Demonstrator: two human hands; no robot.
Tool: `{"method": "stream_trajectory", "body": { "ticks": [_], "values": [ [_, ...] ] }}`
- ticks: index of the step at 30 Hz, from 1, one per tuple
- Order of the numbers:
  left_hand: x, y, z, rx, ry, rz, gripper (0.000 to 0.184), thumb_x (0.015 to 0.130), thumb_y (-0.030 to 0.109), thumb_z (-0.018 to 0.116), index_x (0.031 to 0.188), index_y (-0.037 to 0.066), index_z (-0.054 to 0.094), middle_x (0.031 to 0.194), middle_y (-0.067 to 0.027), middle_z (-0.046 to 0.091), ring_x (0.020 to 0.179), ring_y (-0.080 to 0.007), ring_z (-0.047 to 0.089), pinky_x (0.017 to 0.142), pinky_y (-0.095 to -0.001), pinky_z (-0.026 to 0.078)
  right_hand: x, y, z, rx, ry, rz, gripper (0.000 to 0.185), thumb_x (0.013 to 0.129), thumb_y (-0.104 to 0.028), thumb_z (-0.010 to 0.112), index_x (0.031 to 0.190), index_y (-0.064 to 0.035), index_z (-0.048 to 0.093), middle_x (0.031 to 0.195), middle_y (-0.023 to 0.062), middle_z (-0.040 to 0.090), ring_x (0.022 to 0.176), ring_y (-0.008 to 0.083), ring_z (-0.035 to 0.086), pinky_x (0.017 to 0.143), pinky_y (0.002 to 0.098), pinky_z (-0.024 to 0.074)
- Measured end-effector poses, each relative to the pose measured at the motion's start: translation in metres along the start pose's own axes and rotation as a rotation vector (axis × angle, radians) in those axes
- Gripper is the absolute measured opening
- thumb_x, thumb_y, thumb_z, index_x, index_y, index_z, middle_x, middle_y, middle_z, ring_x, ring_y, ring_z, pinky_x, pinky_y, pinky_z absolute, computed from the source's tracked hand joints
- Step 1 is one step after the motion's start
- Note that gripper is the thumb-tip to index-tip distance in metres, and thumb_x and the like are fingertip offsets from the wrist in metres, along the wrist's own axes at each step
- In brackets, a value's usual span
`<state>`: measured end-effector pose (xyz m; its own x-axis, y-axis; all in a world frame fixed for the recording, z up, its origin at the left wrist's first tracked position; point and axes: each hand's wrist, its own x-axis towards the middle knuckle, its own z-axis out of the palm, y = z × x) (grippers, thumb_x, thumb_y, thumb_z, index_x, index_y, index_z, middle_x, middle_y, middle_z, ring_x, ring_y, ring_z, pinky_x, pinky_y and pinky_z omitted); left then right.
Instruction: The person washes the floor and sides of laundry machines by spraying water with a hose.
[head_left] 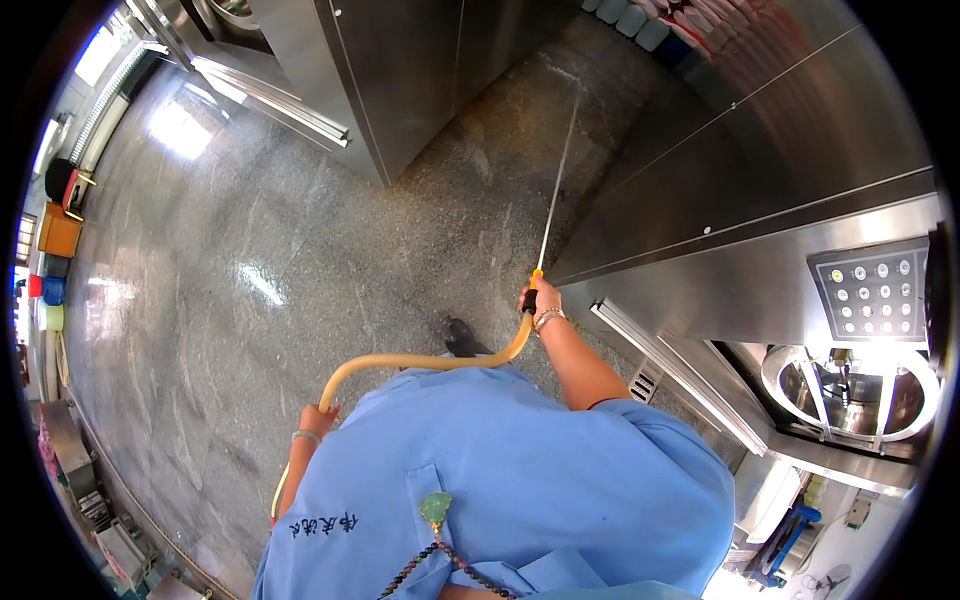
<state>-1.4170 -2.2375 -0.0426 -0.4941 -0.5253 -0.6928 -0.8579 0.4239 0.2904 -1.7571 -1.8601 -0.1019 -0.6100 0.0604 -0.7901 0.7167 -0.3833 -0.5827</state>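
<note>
My right hand point(543, 298) is wrapped round a hose nozzle point(537, 275) with a yellow tip and a black collar. From the tip a thin, straight jet of water point(560, 170) runs forward and hits the wet floor between two steel machine panels. The yellowish hose point(430, 361) curves across in front of my body to the left. There my left hand point(319, 418) is closed around it at waist height, and the rest of the hose drops down behind that hand.
Steel machine walls rise on the right point(740, 160) and ahead point(400, 90). A button panel point(870, 290) and a round machine door point(850, 392) are at right. Near my feet lies a floor drain point(645, 382). Jugs point(632, 20) stand far ahead; wet floor point(220, 300) spreads left.
</note>
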Motion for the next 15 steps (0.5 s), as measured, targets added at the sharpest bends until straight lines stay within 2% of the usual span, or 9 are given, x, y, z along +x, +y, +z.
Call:
{"method": "stream_trajectory", "body": {
  "ticks": [4, 9, 15],
  "values": [
    [0.002, -0.002, 0.0, -0.002, -0.024, -0.015, 0.028, 0.073, 0.032, 0.063, 0.065, 0.005, 0.065, 0.059, -0.0096, 0.061, 0.054, -0.0174, 0.058, 0.053, -0.0322, 0.044, -0.003, -0.001, 0.006, -0.041, -0.012, 0.02, 0.023, 0.085, -0.028, 0.049, 0.093, -0.0063, 0.048, 0.059, 0.0086, 0.051, 0.045, 0.0191, 0.05, 0.038, 0.0312, 0.0416],
    [0.003, -0.007, 0.003, -0.018, -0.008, -0.016, 0.029, 0.073, 0.033, 0.063, 0.065, 0.005, 0.065, 0.058, -0.0094, 0.06, 0.054, -0.0172, 0.058, 0.052, -0.0321, 0.044, -0.011, -0.009, 0.019, -0.125, -0.148, -0.025, 0.023, 0.086, -0.027, 0.047, 0.096, -0.0059, 0.048, 0.059, 0.0084, 0.05, 0.045, 0.0182, 0.05, 0.038, 0.0309, 0.0411],
    [0.0, -0.005, 0.001, 0.002, -0.01, -0.02, 0.029, 0.073, 0.033, 0.063, 0.066, 0.005, 0.065, 0.059, -0.0096, 0.06, 0.055, -0.0169, 0.058, 0.053, -0.0321, 0.044, -0.014, -0.014, 0.028, -0.132, -0.155, -0.019, 0.024, 0.086, -0.026, 0.047, 0.098, -0.006, 0.048, 0.059, 0.0079, 0.05, 0.044, 0.0177, 0.049, 0.038, 0.0309, 0.0411]
  ]
}}
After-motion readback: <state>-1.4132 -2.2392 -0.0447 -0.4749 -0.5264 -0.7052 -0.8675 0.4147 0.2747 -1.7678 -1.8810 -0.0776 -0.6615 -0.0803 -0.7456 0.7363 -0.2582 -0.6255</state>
